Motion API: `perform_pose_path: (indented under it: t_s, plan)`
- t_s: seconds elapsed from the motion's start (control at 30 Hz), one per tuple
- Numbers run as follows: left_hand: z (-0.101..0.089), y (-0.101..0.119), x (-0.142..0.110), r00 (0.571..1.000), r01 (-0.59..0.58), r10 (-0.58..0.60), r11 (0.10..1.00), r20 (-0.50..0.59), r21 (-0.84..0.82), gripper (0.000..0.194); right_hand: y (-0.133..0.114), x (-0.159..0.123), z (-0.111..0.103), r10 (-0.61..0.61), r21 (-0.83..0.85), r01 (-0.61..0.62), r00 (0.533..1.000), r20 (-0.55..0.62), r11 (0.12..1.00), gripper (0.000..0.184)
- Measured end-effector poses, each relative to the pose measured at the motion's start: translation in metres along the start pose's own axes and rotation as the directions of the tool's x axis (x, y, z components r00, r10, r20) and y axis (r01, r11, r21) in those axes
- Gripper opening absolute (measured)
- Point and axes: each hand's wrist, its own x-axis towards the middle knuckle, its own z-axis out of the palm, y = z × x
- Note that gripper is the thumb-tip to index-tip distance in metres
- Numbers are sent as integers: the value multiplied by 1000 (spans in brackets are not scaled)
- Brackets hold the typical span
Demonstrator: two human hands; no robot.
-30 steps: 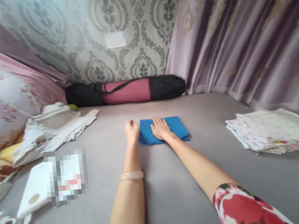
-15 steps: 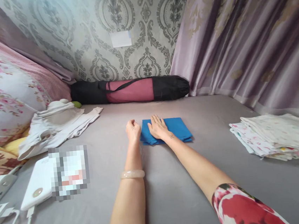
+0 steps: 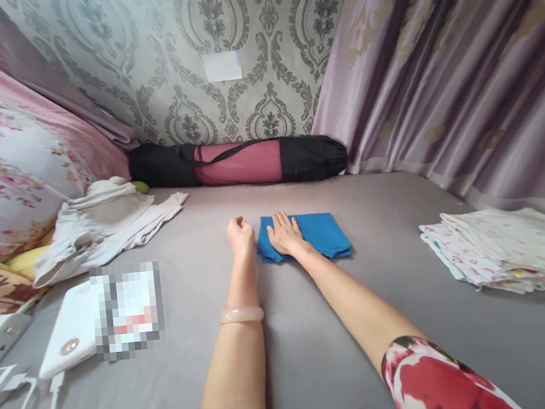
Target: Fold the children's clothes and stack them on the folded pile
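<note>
A blue cloth (image 3: 326, 231), folded into a flat rectangle, lies on the grey sheet in the middle of the head view. Flat on its left part rests my right hand (image 3: 285, 234), open, palm down and fingers stretched away from me. Just beyond the cloth's left edge is my left hand (image 3: 241, 234), closed with its fingers curled in. Whatever those fingers hold, if anything, is hidden, and I cannot tell whether this hand touches the cloth. A pale bangle (image 3: 242, 315) circles my left forearm.
Folded patterned cloths (image 3: 503, 250) are stacked at right. On the left lie a white garment (image 3: 105, 217), a white power bank (image 3: 75, 329) with a cable, and a power strip (image 3: 0, 337). A black and pink rolled bag (image 3: 239, 162) runs along the wall.
My right hand has slid very slightly left on the blue cloth. Otherwise only a small shift of the camera shows; the left hand stays closed beside the cloth.
</note>
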Motion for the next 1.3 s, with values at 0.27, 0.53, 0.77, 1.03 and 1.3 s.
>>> perform_pose_path:
  t_s: [0.27,0.53,0.77,1.03,1.3]
  plan:
    - [-4,1,3,999,17,-16,1000,-52,12,31,-32,1,-8,-72,-32,73,997,13,997,62]
    - [-8,5,1,996,63,-64,998,-65,-16,35,-42,-3,5,-78,-69,82,995,60,994,64]
    - [-5,7,-1,998,39,-39,999,-45,-6,34,-38,-3,8,-114,-2,114,994,0,994,62]
    - [0,11,-8,1000,-21,20,999,3,48,31,5,-12,-9,-30,20,33,991,-130,999,60]
    - [12,25,-26,983,-151,129,973,131,172,33,31,-20,-4,-5,-40,3,999,-42,999,62]
